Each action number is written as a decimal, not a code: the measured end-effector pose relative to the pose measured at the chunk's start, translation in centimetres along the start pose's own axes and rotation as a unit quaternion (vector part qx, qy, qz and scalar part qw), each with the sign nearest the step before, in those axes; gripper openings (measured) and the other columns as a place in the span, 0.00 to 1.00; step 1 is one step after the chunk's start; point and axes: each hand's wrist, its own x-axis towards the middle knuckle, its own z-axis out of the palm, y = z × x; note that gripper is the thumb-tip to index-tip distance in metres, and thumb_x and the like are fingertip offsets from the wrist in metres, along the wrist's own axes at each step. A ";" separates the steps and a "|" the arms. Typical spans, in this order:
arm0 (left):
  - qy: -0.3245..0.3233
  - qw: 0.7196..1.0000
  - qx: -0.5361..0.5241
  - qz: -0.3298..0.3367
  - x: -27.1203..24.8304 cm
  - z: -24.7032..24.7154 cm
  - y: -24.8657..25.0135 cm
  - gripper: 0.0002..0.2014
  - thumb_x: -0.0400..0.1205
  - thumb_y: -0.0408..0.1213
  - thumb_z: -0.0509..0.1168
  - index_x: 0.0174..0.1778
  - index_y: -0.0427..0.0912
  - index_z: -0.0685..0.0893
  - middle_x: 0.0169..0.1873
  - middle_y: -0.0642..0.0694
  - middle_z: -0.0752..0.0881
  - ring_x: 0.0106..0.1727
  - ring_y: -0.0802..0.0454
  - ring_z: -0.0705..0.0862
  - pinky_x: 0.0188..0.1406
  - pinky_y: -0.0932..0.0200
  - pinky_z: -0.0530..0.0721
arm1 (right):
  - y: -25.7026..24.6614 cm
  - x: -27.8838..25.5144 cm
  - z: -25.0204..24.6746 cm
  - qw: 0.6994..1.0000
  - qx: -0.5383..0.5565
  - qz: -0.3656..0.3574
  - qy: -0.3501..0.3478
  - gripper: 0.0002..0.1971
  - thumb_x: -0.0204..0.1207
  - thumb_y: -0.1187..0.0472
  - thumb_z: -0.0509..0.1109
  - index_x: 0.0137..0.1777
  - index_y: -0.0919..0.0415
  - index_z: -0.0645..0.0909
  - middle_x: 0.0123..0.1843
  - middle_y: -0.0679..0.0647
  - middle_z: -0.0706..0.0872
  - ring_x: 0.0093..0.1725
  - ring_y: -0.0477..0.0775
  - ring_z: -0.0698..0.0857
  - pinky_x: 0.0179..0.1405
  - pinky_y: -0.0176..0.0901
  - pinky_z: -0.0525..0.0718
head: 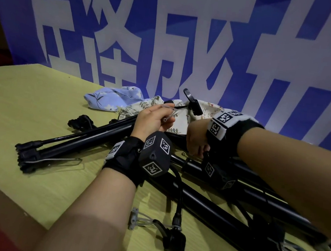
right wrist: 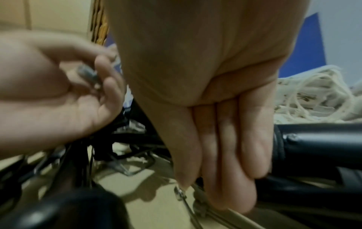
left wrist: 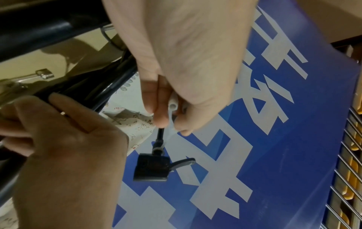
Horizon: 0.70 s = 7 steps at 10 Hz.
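Several black bicycle pumps (head: 209, 206) lie crossed on the yellow table (head: 31, 102). My left hand (head: 157, 118) is raised above them. It pinches a thin black hose (left wrist: 161, 133) together with a translucent plastic adapter strip (left wrist: 173, 106). The hose ends in a black pump head (left wrist: 151, 168) with a lever, standing up at the back in the head view (head: 193, 104). My right hand (head: 197, 144) is lower, its fingers (right wrist: 225, 155) curled round a black pump barrel (right wrist: 317, 142). In the left wrist view this right hand (left wrist: 64, 139) grips the barrel.
A second pump head (head: 174, 241) with hose and another translucent adapter strip (head: 135, 218) lie near the front edge. Printed cloth bags (head: 110, 99) are heaped at the back. A blue banner (head: 268, 54) with white characters stands behind the table.
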 end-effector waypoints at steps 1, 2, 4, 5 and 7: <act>-0.006 1.000 -0.006 -0.002 0.1 -0.2 0.2 0.09 0.78 0.24 0.67 0.37 0.39 0.90 0.29 0.44 0.85 0.26 0.56 0.83 0.30 0.63 0.83 | -0.8 0.3 0.0 0.998 -0.058 0.013 -0.006 0.12 0.76 0.57 0.72 0.53 0.65 0.86 0.50 0.58 0.90 0.39 0.52 0.85 0.47 0.43 0.85; -0.008 1.000 -0.027 -0.007 0.1 -0.3 0.4 0.10 0.78 0.24 0.66 0.36 0.39 0.89 0.31 0.42 0.86 0.27 0.55 0.82 0.29 0.64 0.83 | -1.7 0.4 -0.1 0.995 -0.093 0.022 -0.009 0.12 0.77 0.57 0.71 0.55 0.64 0.85 0.52 0.58 0.89 0.39 0.50 0.83 0.35 0.35 0.80; -0.014 1.000 -0.023 -0.010 0.2 -0.4 0.3 0.11 0.78 0.24 0.66 0.34 0.40 0.90 0.32 0.41 0.86 0.28 0.55 0.83 0.30 0.64 0.83 | -2.1 1.1 0.0 0.989 -0.146 0.015 -0.013 0.05 0.74 0.62 0.74 0.37 0.59 0.84 0.45 0.57 0.88 0.27 0.45 0.81 0.24 0.33 0.79; -0.017 1.000 -0.024 -0.011 0.2 -0.5 0.3 0.14 0.78 0.24 0.66 0.31 0.42 0.91 0.33 0.40 0.85 0.28 0.54 0.83 0.29 0.64 0.84 | -2.0 1.4 0.0 0.975 -0.220 0.003 -0.043 0.13 0.79 0.56 0.70 0.55 0.65 0.85 0.56 0.57 0.89 0.40 0.50 0.86 0.25 0.29 0.75; -0.013 1.000 -0.014 -0.011 -0.2 -0.4 0.4 0.09 0.79 0.24 0.66 0.40 0.38 0.89 0.35 0.40 0.85 0.29 0.55 0.83 0.31 0.64 0.84 | -2.0 1.0 0.1 0.991 -0.135 -0.009 -0.022 0.06 0.74 0.65 0.74 0.36 0.59 0.83 0.41 0.55 0.87 0.26 0.45 0.79 0.21 0.31 0.80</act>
